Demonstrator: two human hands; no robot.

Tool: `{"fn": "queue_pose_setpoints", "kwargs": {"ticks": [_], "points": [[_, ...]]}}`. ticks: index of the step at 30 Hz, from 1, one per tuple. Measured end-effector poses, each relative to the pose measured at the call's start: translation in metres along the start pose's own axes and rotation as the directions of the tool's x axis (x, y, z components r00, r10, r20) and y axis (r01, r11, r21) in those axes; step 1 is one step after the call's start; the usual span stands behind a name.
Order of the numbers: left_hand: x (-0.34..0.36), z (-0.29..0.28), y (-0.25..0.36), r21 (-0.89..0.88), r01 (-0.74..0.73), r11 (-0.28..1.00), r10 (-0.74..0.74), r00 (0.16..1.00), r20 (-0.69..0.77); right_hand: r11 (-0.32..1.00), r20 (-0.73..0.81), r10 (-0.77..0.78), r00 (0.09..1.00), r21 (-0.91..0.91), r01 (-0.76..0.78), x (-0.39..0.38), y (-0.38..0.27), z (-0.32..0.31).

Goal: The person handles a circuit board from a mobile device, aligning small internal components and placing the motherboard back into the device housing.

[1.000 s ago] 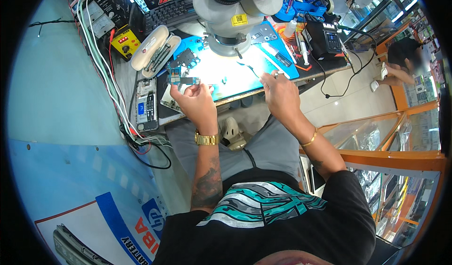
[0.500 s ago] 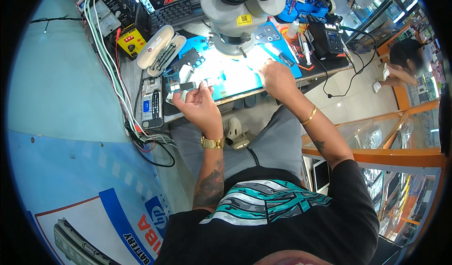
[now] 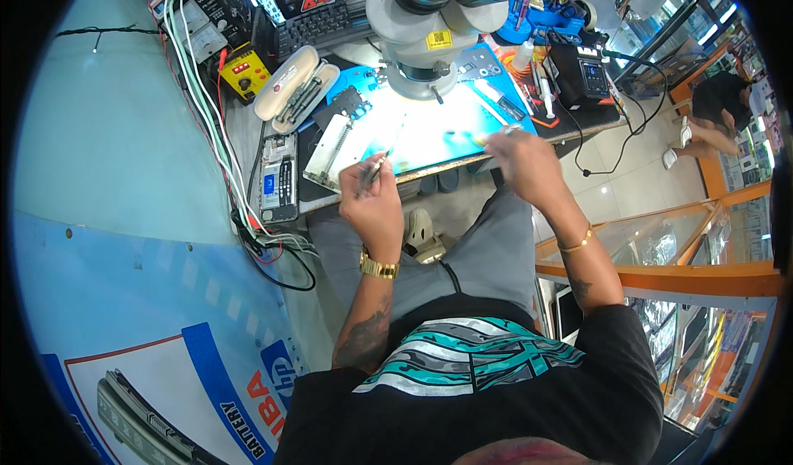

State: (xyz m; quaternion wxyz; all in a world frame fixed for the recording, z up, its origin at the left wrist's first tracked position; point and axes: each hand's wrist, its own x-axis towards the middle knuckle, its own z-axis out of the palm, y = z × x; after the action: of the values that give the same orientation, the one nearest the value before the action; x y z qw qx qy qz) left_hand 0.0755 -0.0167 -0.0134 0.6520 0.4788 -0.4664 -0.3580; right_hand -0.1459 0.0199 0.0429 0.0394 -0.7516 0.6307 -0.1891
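My left hand [image 3: 373, 209] is closed in a pinch around a small dark flat part [image 3: 369, 177], just off the front edge of the bench; its details are too small to make out. To the right, my right hand [image 3: 529, 168] hovers by the mat's front right corner, smeared by motion. Its fingers are drawn together, with a blurred yellowish bit at their tips. Between and beyond the hands lies a blue work mat [image 3: 413, 161], brightly lit. A white elongated piece [image 3: 332, 153] sits beside the left hand, and an opened phone [image 3: 279, 180] rests farther left.
A microscope [image 3: 423, 40] overhangs the mat. An open case of slim tools [image 3: 296, 93], a keyboard [image 3: 326, 29] and a yellow-faced power unit [image 3: 244, 72] stand at back left. A black device [image 3: 582, 75] with a cable is on the right. Another person [image 3: 717, 110] is at far right.
My left hand has turned and drawn back toward me with the part, uncovering the white piece. My right hand has moved right and nearer, away from the lit area. The view has shifted slightly.
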Motion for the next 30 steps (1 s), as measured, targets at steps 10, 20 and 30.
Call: {"fn": "queue_pose_setpoints", "kwargs": {"ticks": [10, 20, 30], "points": [[-0.034, -0.019, -0.011, 0.292, -0.706, 0.646, 0.564, 0.698, 0.441, 0.965, -0.257, 0.262, 0.93, 0.053, -0.257, -0.04, -0.027, -0.001], [-0.026, -0.014, -0.014, 0.3, -0.754, 0.585, 0.552, 0.641, 0.534, 0.989, -0.06, 0.128, 0.99, -0.06, -0.132, -0.014, -0.044, 0.023], [-0.028, -0.009, -0.017, 0.303, -0.745, 0.594, 0.553, 0.652, 0.519, 1.0, -0.143, 0.006, 0.99, -0.028, -0.01, -0.018, -0.025, 0.035]]}}
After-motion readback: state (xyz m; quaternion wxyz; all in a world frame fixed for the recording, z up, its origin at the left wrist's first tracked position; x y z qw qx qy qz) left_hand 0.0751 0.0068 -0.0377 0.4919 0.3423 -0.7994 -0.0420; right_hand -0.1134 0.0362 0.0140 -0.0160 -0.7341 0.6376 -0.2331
